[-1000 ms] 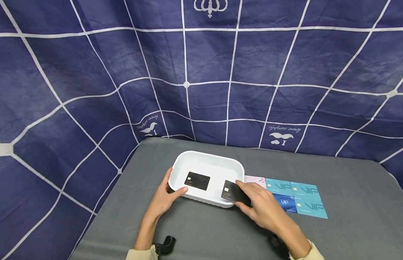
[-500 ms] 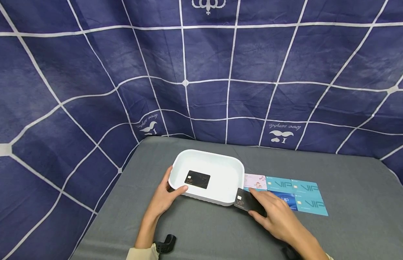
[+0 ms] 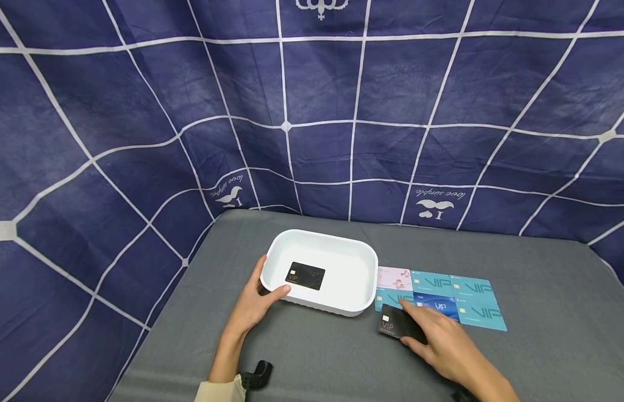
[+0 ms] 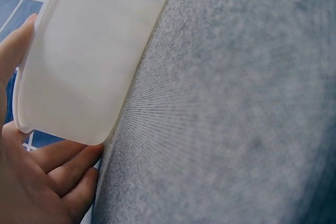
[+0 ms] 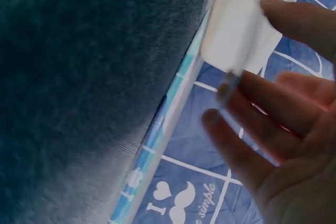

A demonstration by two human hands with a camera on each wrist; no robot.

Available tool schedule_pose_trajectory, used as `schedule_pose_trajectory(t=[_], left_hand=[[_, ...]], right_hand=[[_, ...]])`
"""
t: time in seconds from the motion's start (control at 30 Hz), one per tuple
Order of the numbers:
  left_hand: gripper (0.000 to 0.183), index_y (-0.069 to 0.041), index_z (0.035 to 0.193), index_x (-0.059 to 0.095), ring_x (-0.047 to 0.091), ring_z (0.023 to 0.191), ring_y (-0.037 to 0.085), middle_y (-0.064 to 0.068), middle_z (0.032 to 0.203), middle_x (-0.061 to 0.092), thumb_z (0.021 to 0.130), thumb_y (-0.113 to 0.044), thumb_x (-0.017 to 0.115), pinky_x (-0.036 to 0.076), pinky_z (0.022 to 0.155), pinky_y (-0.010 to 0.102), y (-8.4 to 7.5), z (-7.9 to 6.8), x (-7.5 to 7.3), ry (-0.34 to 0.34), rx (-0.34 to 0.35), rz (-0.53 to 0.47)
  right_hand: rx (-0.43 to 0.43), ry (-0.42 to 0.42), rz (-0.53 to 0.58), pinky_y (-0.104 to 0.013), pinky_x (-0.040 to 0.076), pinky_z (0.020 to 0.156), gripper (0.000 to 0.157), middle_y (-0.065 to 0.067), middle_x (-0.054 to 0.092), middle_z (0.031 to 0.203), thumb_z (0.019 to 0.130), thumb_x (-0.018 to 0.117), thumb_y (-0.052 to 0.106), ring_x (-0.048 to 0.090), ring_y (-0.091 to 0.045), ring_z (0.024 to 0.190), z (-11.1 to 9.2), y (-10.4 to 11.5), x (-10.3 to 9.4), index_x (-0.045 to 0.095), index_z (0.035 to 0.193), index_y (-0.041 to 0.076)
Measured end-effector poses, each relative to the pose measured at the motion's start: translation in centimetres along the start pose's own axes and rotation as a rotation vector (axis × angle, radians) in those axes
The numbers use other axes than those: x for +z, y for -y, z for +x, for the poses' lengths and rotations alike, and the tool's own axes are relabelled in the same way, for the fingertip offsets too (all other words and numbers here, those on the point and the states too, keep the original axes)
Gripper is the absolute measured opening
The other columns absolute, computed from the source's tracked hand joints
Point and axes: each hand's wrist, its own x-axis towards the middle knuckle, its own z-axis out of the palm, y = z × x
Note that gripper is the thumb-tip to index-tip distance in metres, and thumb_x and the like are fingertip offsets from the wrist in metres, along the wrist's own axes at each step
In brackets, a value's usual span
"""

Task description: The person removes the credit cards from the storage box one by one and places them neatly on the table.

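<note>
A white plastic tray (image 3: 344, 273) stands on the grey surface, with one black VIP card (image 3: 306, 276) lying flat in its left part. My left hand (image 3: 248, 306) grips the tray's left end, thumb at the front rim. In the left wrist view, the fingers (image 4: 79, 174) of that hand wrap the tray's end low down. Right of the tray, my right hand (image 3: 439, 338) pinches a second black VIP card (image 3: 394, 322) between thumb and fingers. This card hovers just before the laid-out cards and overlaps the front-left teal one (image 3: 387, 297) in the head view.
Two rows of cards lie side by side right of the tray: a pink card (image 3: 394, 278), a blue VIP card (image 3: 439, 305) and several teal cards (image 3: 480, 312). Behind the grey tabletop (image 3: 312, 357) hangs a blue curtain (image 3: 322, 151) with white lines.
My right hand has carried the black card from above the tray's right end rightward and toward me, out in front of the laid-out cards. My left hand stays at the tray.
</note>
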Motion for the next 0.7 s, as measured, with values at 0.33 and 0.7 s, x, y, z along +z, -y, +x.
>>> schedule_pose_trajectory(t=[0.33,0.7], left_hand=[[0.101,-0.011,0.159,0.014,0.030,0.141,0.039,0.023,0.156,0.028,0.084,-0.023,0.081,0.029,0.109,0.054,0.1,0.0,0.0,0.002,0.012,-0.008],[0.101,-0.011,0.159,0.014,0.032,0.140,0.039,0.024,0.155,0.030,0.084,-0.023,0.081,0.030,0.108,0.054,-0.1,0.0,0.1,0.000,0.014,-0.015]], right_hand=[[-0.027,0.084,-0.021,-0.044,0.052,0.085,0.067,-0.010,0.068,0.115,0.075,0.087,0.021,0.066,-0.025,0.103,0.0,0.0,1.1,0.059,0.133,0.003],[-0.054,0.102,-0.009,-0.044,0.053,0.083,0.066,-0.010,0.068,0.115,0.076,0.086,0.019,0.066,-0.025,0.102,0.2,0.0,1.3,0.058,0.133,0.001]])
